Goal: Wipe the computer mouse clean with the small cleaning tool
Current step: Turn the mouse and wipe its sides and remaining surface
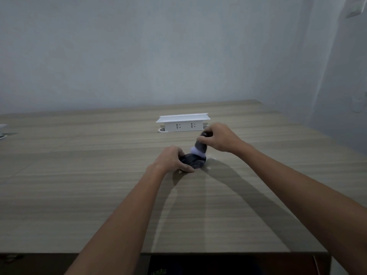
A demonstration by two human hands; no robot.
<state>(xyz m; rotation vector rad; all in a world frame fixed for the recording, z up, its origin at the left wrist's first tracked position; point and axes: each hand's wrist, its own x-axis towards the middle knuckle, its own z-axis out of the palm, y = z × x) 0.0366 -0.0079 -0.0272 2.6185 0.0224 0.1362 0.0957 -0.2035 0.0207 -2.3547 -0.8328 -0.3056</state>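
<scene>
A dark computer mouse [193, 161] lies on the wooden desk [99, 175] a little past its middle. My left hand [172, 159] grips the mouse from its left side, fingers curled over it. My right hand [219, 138] holds the dark handle of a small cleaning brush [200, 147] from above. The brush stands nearly upright, and its pale, blurred bristle end touches the far right part of the mouse.
A white pop-up socket box [182, 123] stands raised from the desk just behind my hands. Another white object [2, 129] shows at the left edge. The wall rises behind the desk, and the desk's near edge runs along the bottom.
</scene>
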